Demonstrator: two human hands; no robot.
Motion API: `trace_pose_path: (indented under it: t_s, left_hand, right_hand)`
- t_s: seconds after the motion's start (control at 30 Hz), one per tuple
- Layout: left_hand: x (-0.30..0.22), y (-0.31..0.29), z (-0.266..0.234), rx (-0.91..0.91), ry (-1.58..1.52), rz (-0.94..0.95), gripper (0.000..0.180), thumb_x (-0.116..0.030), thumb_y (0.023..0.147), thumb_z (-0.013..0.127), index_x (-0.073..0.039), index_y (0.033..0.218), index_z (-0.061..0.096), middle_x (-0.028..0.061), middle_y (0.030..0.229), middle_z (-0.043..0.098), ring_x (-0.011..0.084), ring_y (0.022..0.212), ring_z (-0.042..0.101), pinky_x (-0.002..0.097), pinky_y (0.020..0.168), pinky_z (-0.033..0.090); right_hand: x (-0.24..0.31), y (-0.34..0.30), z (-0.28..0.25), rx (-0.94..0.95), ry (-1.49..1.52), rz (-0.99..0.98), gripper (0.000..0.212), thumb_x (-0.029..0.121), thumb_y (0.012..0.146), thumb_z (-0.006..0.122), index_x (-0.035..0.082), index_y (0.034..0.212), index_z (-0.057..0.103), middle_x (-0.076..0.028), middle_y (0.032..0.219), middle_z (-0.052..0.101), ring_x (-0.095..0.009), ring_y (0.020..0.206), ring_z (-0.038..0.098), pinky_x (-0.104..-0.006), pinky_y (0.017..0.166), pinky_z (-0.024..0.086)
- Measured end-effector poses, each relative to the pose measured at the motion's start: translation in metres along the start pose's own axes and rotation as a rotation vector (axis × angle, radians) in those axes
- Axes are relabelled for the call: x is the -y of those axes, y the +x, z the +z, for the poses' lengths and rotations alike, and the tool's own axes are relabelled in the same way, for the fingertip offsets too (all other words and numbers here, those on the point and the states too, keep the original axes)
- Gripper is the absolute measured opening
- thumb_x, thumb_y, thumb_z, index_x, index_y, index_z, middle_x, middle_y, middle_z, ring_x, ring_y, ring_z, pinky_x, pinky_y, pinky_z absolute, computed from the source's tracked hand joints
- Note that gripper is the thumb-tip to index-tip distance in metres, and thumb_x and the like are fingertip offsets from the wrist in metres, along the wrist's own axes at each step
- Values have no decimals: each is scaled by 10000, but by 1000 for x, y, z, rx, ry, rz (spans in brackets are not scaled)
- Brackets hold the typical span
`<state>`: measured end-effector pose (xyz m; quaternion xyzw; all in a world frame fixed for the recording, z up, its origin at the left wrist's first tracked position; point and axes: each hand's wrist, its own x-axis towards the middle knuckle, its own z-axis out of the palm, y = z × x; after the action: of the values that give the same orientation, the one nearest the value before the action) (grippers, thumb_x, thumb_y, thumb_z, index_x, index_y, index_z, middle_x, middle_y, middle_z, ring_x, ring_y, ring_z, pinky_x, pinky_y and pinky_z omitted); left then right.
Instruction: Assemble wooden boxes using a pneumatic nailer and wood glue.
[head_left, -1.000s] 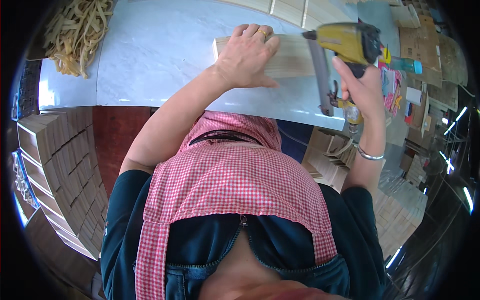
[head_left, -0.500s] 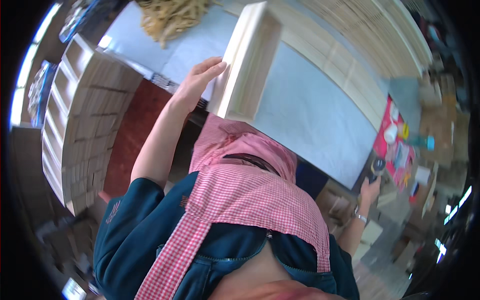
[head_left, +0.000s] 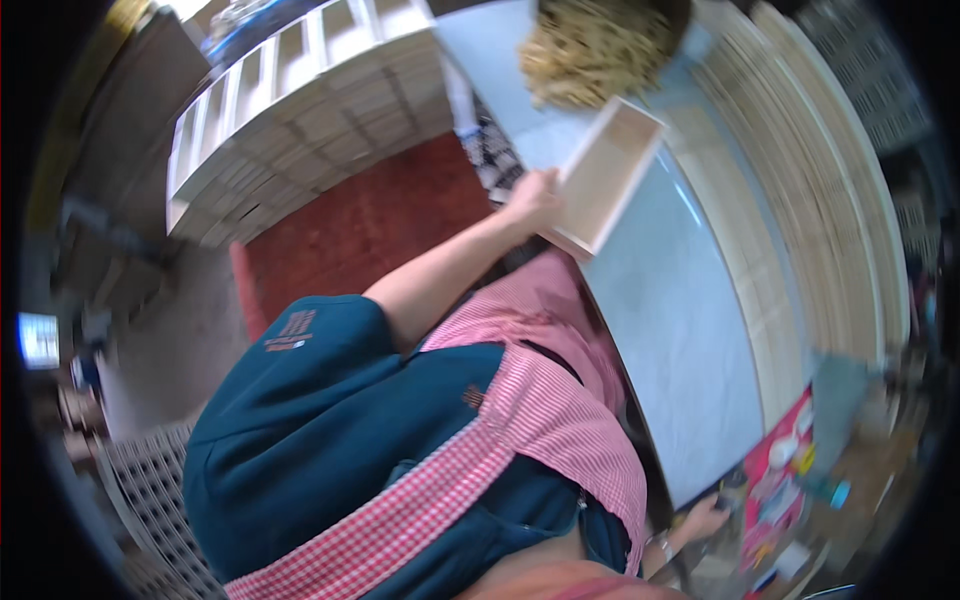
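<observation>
My left hand grips the near left side of a shallow wooden box, long and narrow. The box is tilted with its open top facing me, showing a bare inside. It is held over the left edge of the pale worktable. Far from it, at the table's near right corner, my right hand is closed around a dark, rounded tool. Blur hides the tool's exact kind.
Stacked wooden boxes stand on a reddish-brown board at left. A pile of pale strips lies at the table's far end. Long wooden boards line its right side. Bottles and small items crowd a pink surface.
My view has swung left, bringing the box stacks further into sight. The box in my left hand has tipped so that its inside shows. My right hand still holds the dark tool.
</observation>
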<state>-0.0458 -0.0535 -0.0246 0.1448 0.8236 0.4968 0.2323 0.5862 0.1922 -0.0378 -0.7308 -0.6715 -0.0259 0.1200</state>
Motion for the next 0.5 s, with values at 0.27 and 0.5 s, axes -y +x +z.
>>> trace_pose_path:
  t_s: [0.27,0.5]
  left_hand:
    - [-24,-59,-168,-398,-909,119,422,-8,825,610,3,1246,623,146,1064,650,210,922,631,301,808,546]
    - [75,-138,-445,-1426,-543,364,380,-105,899,726,6,1257,665,97,1052,715,135,873,656,240,757,525]
  right_hand:
    - [22,19,1,-241,122,-62,434,236,884,624,-67,1195,628,-302,1124,627,-443,931,648,-455,876,519]
    - [94,59,24,-234,320,-190,416,158,864,614,-61,1218,585,-310,1129,589,-451,926,621,-474,870,495]
